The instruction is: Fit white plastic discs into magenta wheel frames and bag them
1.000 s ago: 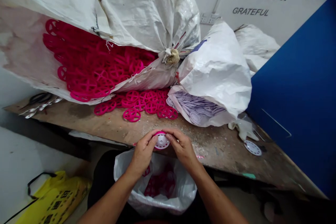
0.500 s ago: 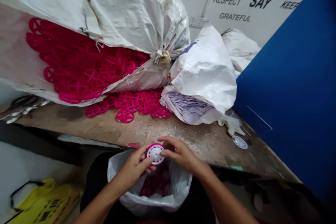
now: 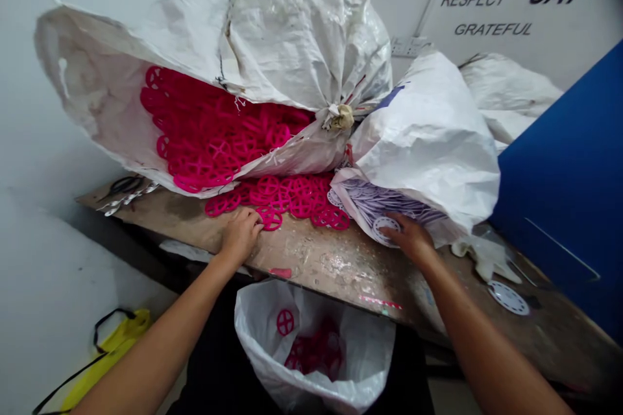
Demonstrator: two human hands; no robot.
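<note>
My left hand point(image 3: 242, 233) reaches onto the bench, fingers closed at the near edge of a pink plastic wheel point(image 3: 270, 219) with crossed spokes. That wheel lies in front of a loose pile of similar pink wheels point(image 3: 296, 194). Over to the right, my right hand point(image 3: 413, 238) pinches a white slotted disc point(image 3: 387, 231) at the mouth of a white sack point(image 3: 433, 136). Many more pale discs point(image 3: 367, 198) are packed inside that sack. Below the bench edge, an open white bag point(image 3: 263, 350) between my legs holds several pink pieces point(image 3: 314, 350).
A large white sack point(image 3: 296, 32) spills pink wheels at the back left. Scissors point(image 3: 125, 185) lie at the bench's left end. A white glove point(image 3: 481, 259) and another white disc point(image 3: 509, 298) sit at right, beside a blue panel point(image 3: 579, 194). A yellow bag point(image 3: 107, 356) is on the floor.
The pink-and-white disc both hands held over the bag has left them. My left hand has moved to the pink wheels, my right to the white discs. The view has turned left.
</note>
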